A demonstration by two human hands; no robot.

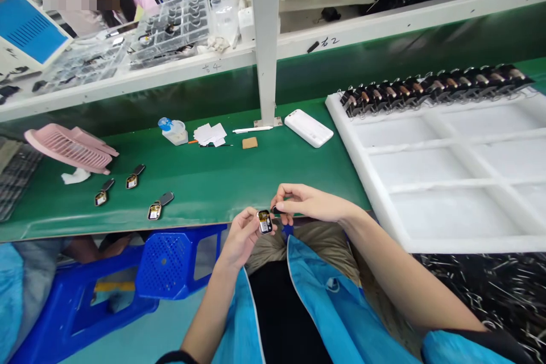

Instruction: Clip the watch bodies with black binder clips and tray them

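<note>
Just over the front edge of the green table, my left hand (244, 238) grips an opened smartwatch (265, 222) by its case, with the metallic and yellowish inner parts facing up. Beside it, my right hand (294, 205) pinches a small dark piece (276, 210) at the watch's right side; it looks like the watch's screen, though the fingers partly cover it. To the left on the table lie three more opened watches, one nearest the edge (154, 210), one behind it (132, 181) and one further left (101, 198), each with its dark screen folded out.
A white foam tray (401, 182) holds a row of binder clips (439, 88) on the right. Toward the back are a white power bank (309, 128), a pen (252, 130), paper slips (210, 134), a small bottle (174, 132) and a pink basket (72, 147). A metal post (265, 40) rises behind.
</note>
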